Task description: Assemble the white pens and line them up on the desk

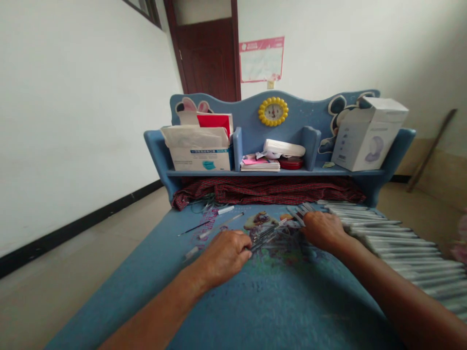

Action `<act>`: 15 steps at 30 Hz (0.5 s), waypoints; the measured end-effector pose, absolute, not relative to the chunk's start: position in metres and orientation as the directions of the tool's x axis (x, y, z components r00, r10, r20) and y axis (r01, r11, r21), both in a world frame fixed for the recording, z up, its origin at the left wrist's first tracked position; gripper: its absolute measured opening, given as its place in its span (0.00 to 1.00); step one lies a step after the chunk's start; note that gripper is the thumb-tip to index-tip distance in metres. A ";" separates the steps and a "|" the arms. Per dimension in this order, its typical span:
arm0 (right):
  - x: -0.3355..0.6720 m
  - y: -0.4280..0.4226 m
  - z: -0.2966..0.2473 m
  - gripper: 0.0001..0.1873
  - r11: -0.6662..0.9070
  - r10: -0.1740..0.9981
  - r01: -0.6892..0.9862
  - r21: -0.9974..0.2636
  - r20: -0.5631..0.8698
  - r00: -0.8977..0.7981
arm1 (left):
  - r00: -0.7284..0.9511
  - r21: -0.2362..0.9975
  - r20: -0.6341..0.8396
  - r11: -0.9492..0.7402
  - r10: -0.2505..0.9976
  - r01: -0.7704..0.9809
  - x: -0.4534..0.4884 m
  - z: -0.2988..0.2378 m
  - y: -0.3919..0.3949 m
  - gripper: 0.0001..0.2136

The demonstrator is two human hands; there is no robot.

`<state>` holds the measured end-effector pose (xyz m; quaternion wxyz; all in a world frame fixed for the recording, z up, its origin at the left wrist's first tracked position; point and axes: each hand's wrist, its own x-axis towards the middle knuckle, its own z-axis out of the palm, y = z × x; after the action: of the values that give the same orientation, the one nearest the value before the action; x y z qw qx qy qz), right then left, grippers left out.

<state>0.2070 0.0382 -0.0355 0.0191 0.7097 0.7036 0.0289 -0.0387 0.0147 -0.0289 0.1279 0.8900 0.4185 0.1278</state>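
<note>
Near the middle of the blue desk, my left hand (228, 253) is closed round a bundle of thin pen refills (264, 236), whose ends point up and to the right. My right hand (323, 228) is closed on several clear pen barrels (299, 213) that stick out toward the back left. Along the desk's right side lies a long row of similar pale pen barrels (394, 238), partly behind my right forearm. To the left of my hands are a loose dark refill (193, 228), a pen-like stick (232, 220) and a white cap (226, 210). Another pale cap (191, 253) is blurred.
At the desk's back stands a blue shelf (204, 173) holding a mask box (200, 158), papers, a red round case (291, 163) and a white carton (368, 138). Below it lies bunched red checked cloth (255, 189). The desk surface (270, 301) has worn printed pictures.
</note>
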 end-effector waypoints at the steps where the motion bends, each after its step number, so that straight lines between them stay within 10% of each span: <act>1: 0.208 0.040 -0.037 0.14 -0.014 1.000 0.998 0.061 0.006 0.014 | 0.622 0.305 0.107 -0.621 0.776 0.722 -0.035 -0.030 0.013 0.07; 15: 0.227 0.041 -0.035 0.09 -0.026 1.000 0.958 -0.285 -0.017 0.022 | 0.591 0.101 0.011 -0.589 0.806 0.802 -0.019 -0.035 0.009 0.08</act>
<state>0.2274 0.0412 -0.0346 -0.0970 0.7081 0.6912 -0.1067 -0.0190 0.0094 -0.0347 0.0425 0.8910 0.4512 0.0278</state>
